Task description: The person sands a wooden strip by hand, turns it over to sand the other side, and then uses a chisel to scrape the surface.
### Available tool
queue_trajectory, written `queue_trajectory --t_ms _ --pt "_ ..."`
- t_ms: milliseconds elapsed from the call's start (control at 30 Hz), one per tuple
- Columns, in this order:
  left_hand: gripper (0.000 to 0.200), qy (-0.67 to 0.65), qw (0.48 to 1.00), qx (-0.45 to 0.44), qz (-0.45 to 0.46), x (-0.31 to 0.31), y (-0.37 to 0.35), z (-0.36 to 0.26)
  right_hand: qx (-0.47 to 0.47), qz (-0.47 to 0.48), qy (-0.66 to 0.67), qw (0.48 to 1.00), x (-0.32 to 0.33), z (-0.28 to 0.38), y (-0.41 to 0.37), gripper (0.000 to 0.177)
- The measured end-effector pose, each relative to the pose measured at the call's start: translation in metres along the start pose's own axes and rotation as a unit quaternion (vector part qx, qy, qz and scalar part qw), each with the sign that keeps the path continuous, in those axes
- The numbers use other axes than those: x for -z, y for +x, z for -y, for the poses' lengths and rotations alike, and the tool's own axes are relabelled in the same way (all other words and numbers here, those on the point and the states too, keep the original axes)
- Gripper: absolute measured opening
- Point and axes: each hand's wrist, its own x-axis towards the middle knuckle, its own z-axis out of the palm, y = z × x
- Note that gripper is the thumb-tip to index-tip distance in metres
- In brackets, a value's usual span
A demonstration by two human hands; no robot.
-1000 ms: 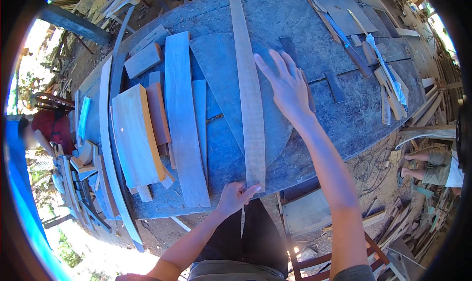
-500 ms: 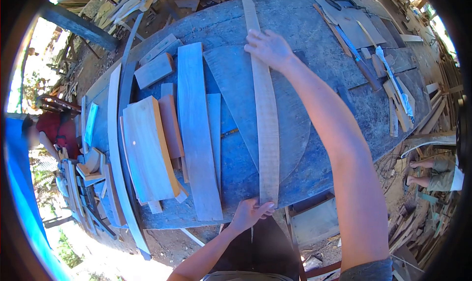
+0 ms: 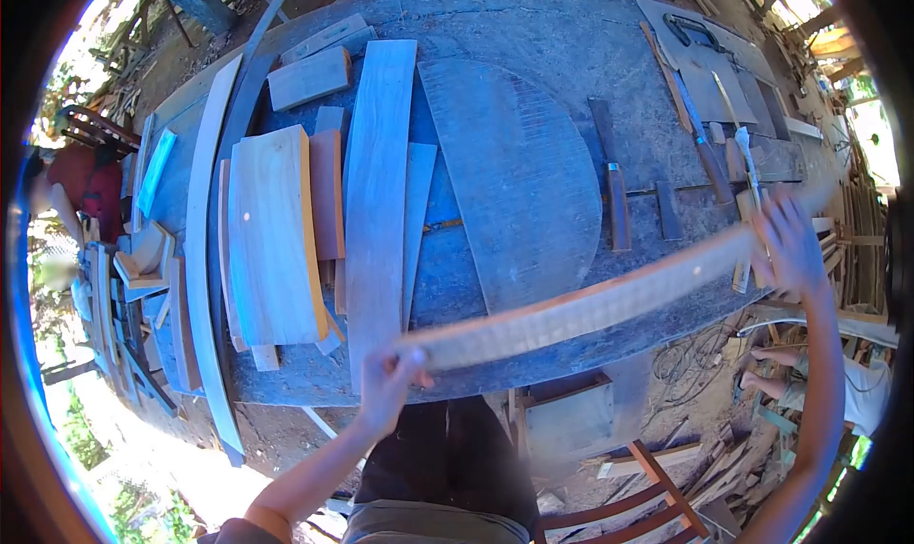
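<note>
A long, pale wooden board slants across the near side of the worktable, blurred by motion. My left hand is closed round its left end, with the thumb on top. Near the far right end, my right hand grips the board, its fingers smeared by movement. Behind the board lies a half-round wooden panel with a straight left edge. A chisel-like tool with a wooden handle lies to the right of the panel.
The worktable carries a wide plank, stacked thick boards and a long narrow strip at left. A C-clamp and a saw lie at right. Two other people are at the sides. A chair stands below.
The board has swung from pointing away from me to lying crosswise. My right hand moved right and nearer; my left moved left. The half-round panel and the wooden-handled tool are now uncovered.
</note>
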Motion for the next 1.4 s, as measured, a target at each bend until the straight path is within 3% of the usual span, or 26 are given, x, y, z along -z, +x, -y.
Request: queue_trajectory --t_ms 33,100,133,200,233,300,367,500,567,667,700,767,933,1033,1167,1267,1400 --pt "0.026 -0.044 0.999 -0.013 -0.006 -0.006 0.019 -0.009 0.011 -0.008 -0.008 1.000 0.005 0.009 -0.036 0.070" --pt "0.032 -0.125 0.989 -0.068 -0.032 -0.032 0.054 -0.040 -0.076 0.043 0.059 0.994 0.004 0.036 -0.104 0.065" --pt "0.035 -0.160 0.979 -0.111 -0.050 -0.054 0.066 -0.063 -0.103 0.024 0.060 0.993 0.008 0.061 -0.125 0.064" --pt "0.036 -0.192 0.959 -0.204 -0.043 -0.083 0.090 -0.083 -0.172 -0.001 0.058 0.983 0.030 0.110 -0.121 0.063" --pt "0.036 -0.191 0.960 -0.199 -0.037 -0.093 0.096 -0.084 -0.212 -0.007 0.053 0.976 0.047 0.140 -0.101 0.063" --pt "0.038 -0.105 0.957 -0.268 -0.045 -0.111 0.107 -0.078 -0.312 -0.001 0.243 0.918 0.055 0.188 -0.072 0.067" --pt "0.038 -0.069 0.961 -0.265 -0.041 -0.118 0.108 -0.058 -0.369 -0.030 0.387 0.845 0.054 0.227 -0.044 0.068" --pt "0.036 0.042 0.958 -0.281 -0.028 -0.113 0.100 -0.027 -0.371 -0.139 0.507 0.766 0.038 0.286 0.011 0.071" --pt "0.036 0.098 0.948 -0.301 -0.028 -0.110 0.102 -0.017 -0.399 -0.201 0.581 0.680 0.028 0.322 0.051 0.073" --pt "0.038 0.289 0.850 -0.437 -0.060 -0.106 0.107 -0.024 -0.426 -0.206 0.566 0.675 0.009 0.363 0.102 0.075" --pt "0.038 0.295 0.848 -0.436 -0.059 -0.108 0.108 -0.031 -0.437 -0.167 0.562 0.682 0.005 0.375 0.113 0.075" --pt "0.038 0.389 0.784 -0.481 -0.060 -0.115 0.112 -0.041 -0.451 -0.124 0.557 0.687 -0.001 0.389 0.118 0.075" --pt "0.048 0.464 0.738 -0.489 0.018 -0.134 0.130 -0.040 -0.406 -0.090 0.548 0.725 -0.011 0.392 0.092 0.074" --pt "0.066 0.606 0.655 -0.452 0.006 -0.141 0.146 -0.022 -0.386 -0.069 0.575 0.718 -0.010 0.388 0.082 0.069" --pt "0.073 0.641 0.637 -0.428 -0.013 -0.142 0.148 -0.014 -0.372 -0.116 0.523 0.758 -0.019 0.354 0.080 0.060" --pt "0.075 0.644 0.629 -0.436 -0.010 -0.145 0.149 -0.014 -0.432 -0.235 0.382 0.782 -0.038 0.300 0.107 0.050" --pt "0.073 0.650 0.625 -0.432 -0.013 -0.145 0.148 -0.015 -0.459 -0.266 0.278 0.801 -0.074 0.240 0.156 0.053"
